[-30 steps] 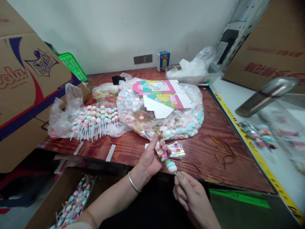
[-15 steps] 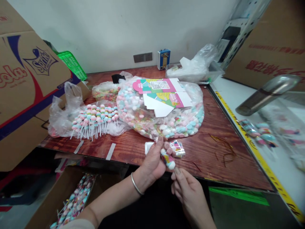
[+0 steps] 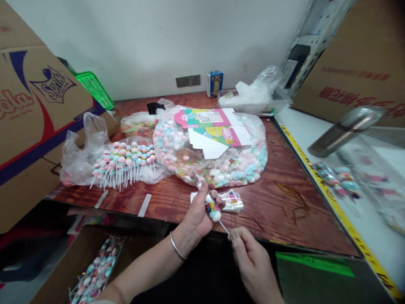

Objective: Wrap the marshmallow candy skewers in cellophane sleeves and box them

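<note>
Over the table's front edge, my left hand is closed around a wrapped candy stick with pastel pieces and a printed wrapper. My right hand pinches the lower end of its white stick between thumb and fingers. Just behind my left hand lie small printed wrappers on the wooden table. Farther back is a large clear bag of pastel candies, with a flattened printed carton on top. Several unwrapped candy sticks lie in a bunch on plastic at the left.
A cardboard box holding many wrapped candy sticks stands below left. A large carton rises at the left. Gold twist ties lie on the right of the table. Beyond the yellow tape are a steel flask and wrapped candies.
My right hand has slid down and away from the candy, so more of the white stick shows. My left hand still grips the candy; the whole view has shifted slightly.
</note>
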Demonstrator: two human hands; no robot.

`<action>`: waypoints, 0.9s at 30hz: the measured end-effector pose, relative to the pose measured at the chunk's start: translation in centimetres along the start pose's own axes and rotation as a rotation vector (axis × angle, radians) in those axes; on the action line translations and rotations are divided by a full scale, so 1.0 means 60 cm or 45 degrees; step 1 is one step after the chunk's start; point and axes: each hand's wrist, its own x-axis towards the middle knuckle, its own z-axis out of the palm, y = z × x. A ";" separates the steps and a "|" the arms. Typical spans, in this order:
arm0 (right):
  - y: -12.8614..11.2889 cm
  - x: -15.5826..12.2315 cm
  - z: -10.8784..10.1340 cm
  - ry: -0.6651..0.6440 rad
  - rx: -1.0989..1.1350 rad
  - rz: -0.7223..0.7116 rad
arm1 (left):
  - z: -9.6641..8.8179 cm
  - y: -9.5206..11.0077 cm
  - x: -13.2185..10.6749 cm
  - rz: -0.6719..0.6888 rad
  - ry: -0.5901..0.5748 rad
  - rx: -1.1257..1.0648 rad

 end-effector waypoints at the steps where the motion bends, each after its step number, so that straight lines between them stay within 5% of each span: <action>1: -0.001 0.001 -0.001 -0.095 0.222 0.165 | 0.000 0.002 0.000 0.001 -0.011 -0.008; 4: -0.010 0.003 -0.001 -0.248 0.736 0.498 | 0.002 0.001 -0.002 -0.016 -0.060 -0.022; 8: -0.025 0.008 0.006 -0.292 1.045 0.651 | 0.006 -0.016 -0.011 -0.006 -0.073 0.041; 16: -0.028 0.021 0.016 -0.104 0.885 0.509 | -0.001 -0.033 -0.012 -0.012 -0.051 0.084; 20: -0.015 0.020 0.014 0.054 0.311 0.133 | -0.001 -0.033 -0.009 -0.023 -0.004 0.089; 27: 0.000 0.032 0.008 0.576 -0.942 -1.040 | 0.016 -0.029 -0.012 -0.065 0.056 0.027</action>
